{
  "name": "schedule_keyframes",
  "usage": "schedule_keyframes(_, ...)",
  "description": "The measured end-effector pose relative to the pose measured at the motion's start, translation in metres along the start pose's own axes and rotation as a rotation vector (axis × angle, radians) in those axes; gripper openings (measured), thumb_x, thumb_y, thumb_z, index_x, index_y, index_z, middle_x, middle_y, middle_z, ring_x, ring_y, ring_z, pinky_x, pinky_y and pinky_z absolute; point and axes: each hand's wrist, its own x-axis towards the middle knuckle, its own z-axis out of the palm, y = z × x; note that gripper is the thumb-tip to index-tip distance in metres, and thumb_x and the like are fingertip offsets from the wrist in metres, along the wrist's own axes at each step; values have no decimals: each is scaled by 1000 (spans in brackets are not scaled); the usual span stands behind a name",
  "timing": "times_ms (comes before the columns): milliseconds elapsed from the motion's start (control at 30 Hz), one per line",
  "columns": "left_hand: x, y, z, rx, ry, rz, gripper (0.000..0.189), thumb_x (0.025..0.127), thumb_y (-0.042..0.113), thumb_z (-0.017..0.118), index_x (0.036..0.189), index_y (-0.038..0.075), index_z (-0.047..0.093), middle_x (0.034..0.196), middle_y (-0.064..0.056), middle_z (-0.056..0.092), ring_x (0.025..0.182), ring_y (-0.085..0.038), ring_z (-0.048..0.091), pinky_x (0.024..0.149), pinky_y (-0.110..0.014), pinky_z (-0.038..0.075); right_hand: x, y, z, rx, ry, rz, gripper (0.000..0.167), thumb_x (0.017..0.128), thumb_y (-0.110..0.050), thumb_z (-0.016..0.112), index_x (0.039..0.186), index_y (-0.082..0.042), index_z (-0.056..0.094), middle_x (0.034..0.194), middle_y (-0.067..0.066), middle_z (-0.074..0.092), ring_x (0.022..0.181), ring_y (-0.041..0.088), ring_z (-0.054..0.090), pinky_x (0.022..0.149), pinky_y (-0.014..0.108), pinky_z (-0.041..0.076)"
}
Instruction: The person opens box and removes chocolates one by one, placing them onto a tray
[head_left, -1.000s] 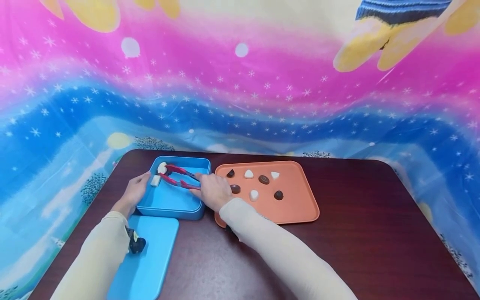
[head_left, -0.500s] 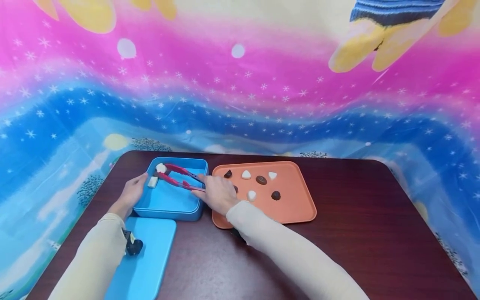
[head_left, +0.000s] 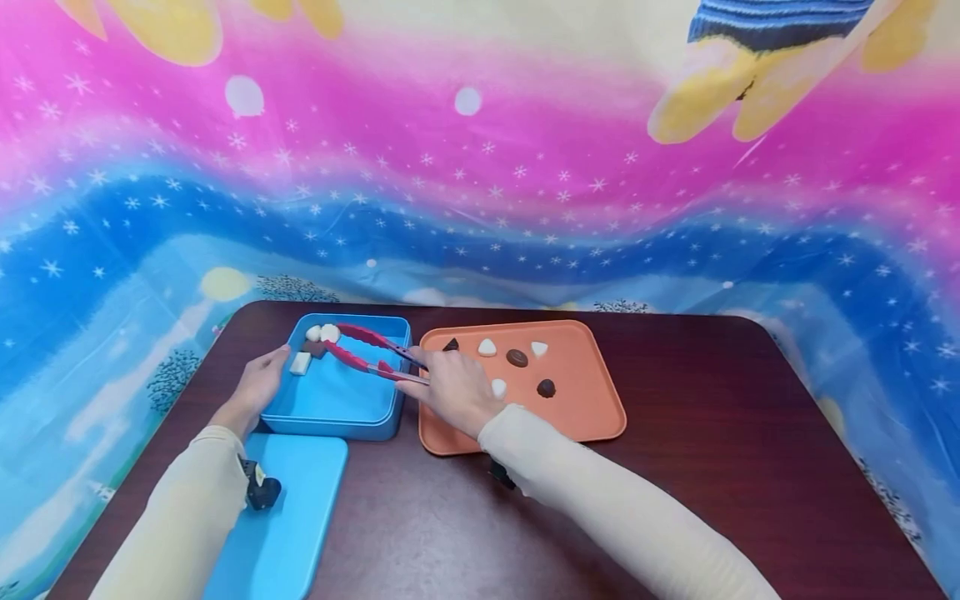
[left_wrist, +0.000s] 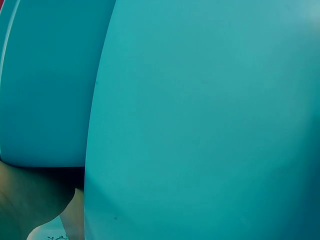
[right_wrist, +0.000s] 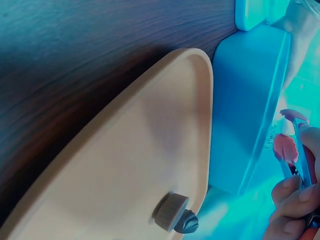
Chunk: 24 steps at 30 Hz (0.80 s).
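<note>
My left hand [head_left: 261, 385] rests against the left wall of an open blue box [head_left: 337, 392], its fingertips by the rim. My right hand [head_left: 459, 387] grips red-tipped tongs [head_left: 352, 360] that reach into the box from the right. Their tips stand apart beside a round white chocolate [head_left: 330, 333]. Next to it in the back left corner lie a smaller white piece [head_left: 313, 332], a brown chocolate [head_left: 313, 348] and a white rectangular one [head_left: 300, 363]. In the right wrist view the curled fingers [right_wrist: 295, 200] hold the tongs.
An orange tray [head_left: 600, 425] right of the box bears several dark and white chocolates, such as a brown oval [head_left: 517, 357] and a dark round one [head_left: 546, 388]. A flat blue lid [head_left: 300, 500] lies in front of the box, under my left forearm.
The tongs have drawn to the right with my right hand, away from the chocolates in the corner, which now show more fully. My left hand stays at the box.
</note>
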Motion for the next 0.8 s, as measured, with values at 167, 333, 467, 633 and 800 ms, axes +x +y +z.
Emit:
schedule_keyframes(167, 0, -1, 0, -4, 2, 4, 78, 105, 63, 14, 163, 13, -2, 170, -22, -3, 155, -51, -2, 122, -73, 8, -7, 4, -8, -9, 13, -5, 55, 91, -54, 70, 141, -30, 62, 57, -6, 53, 46, 13, 44, 38, 23, 30)
schedule_keyframes(333, 0, -1, 0, -7, -2, 8, 78, 105, 63, 14, 163, 13, -1, 170, -22, -3, 155, -51, -2, 122, -73, 8, -16, 9, -14, -13, 17, -12, 57, 91, -54, 71, 141, -30, 61, 64, -8, 59, 48, 12, 49, 38, 25, 34)
schedule_keyframes(467, 0, -1, 0, -1, -6, 12, 78, 105, 63, 14, 163, 13, -2, 170, -22, -3, 155, -51, -2, 122, -73, 8, -23, 14, -17, -10, 26, -24, 60, 90, -53, 72, 143, -28, 60, 63, -8, 58, 51, 11, 51, 40, 25, 39)
schedule_keyframes(633, -2, 0, 0, 11, -10, 5, 79, 104, 63, 13, 162, 12, -4, 169, -24, -5, 154, -53, -3, 120, -75, 9, -30, 19, -20, 3, 44, -18, 61, 89, -51, 74, 144, -29, 59, 59, -8, 54, 51, 11, 49, 40, 24, 36)
schedule_keyframes(800, -3, 2, -1, 16, -20, 6, 78, 105, 61, 12, 162, 11, -5, 169, -25, -5, 154, -53, -3, 120, -75, 9, -36, 26, -21, 11, 83, -31, 58, 89, -48, 75, 142, -29, 61, 57, -7, 52, 47, 11, 45, 40, 23, 32)
